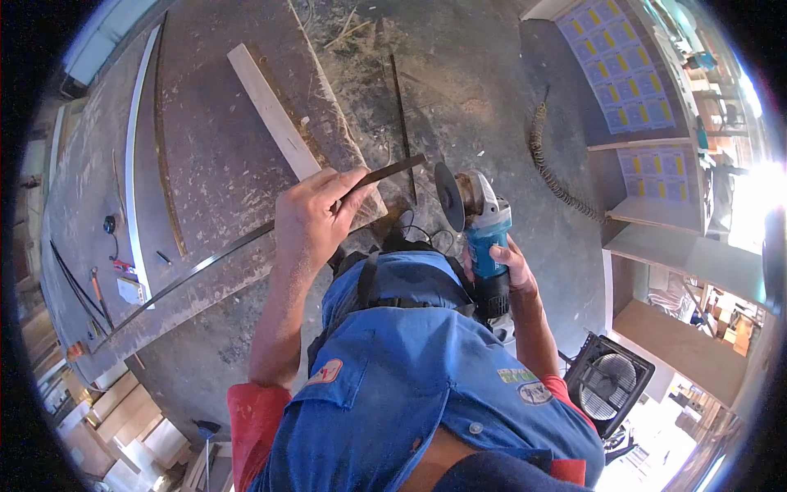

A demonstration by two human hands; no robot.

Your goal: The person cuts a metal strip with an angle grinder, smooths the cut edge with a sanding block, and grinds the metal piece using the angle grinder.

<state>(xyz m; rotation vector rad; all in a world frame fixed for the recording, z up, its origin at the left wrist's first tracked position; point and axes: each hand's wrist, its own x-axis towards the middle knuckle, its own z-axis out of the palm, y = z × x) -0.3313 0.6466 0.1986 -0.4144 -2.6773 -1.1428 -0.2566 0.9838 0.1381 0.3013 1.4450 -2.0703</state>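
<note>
My left hand (316, 209) is closed around a long, thin, dark metal flat bar (225, 248). The bar's short end sticks out to the right past my fingers, and its long part runs back across the workbench (217, 135). In my right hand (515, 264) is a teal angle grinder (487, 252), gripped by its body. Its cutting disc (447, 197) faces the bar's free end, with a small gap between them. Whether the disc spins cannot be made out. A pale wooden strip (270, 107) lies on the bench just beyond my left hand.
A white strip (135, 164), a hammer (98, 287) and several small tools lie on the bench. On the floor are a dark rod (402, 123) and a coiled hose (541, 156). Shelving (656, 209) and a fan (611, 381) stand to the right.
</note>
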